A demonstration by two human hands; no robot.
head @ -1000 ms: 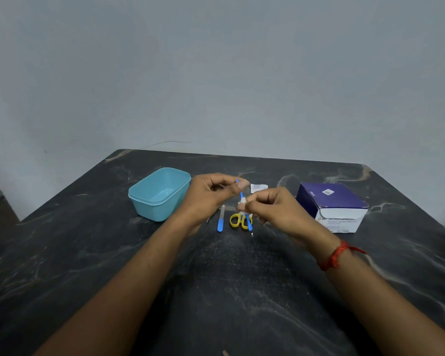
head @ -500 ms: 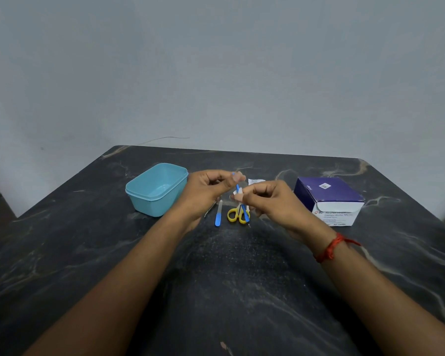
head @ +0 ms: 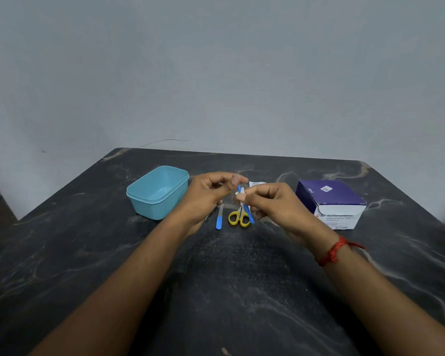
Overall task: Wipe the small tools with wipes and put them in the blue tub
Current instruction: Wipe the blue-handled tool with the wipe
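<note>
Above the table's middle, my left hand [head: 211, 192] pinches the top end of a thin blue-handled tool [head: 247, 210]. My right hand [head: 272, 204] pinches a small white wipe [head: 240, 196] wrapped around that tool's shaft. On the table under the hands lie a blue-handled nail file [head: 219, 219] and small yellow-handled scissors [head: 238, 217]. The light blue tub [head: 156, 192] stands open to the left of my left hand, with nothing visible inside.
A purple and white box of alcohol swabs [head: 330, 202] sits to the right of my right hand. A torn white wipe packet [head: 256, 184] lies behind the hands. The dark marble table [head: 229, 291] ends at a grey wall behind.
Both hands stay together on the blue tool and wipe, with the right fingers shifting slightly along the shaft. The view has tilted a little, so the table things sit higher.
</note>
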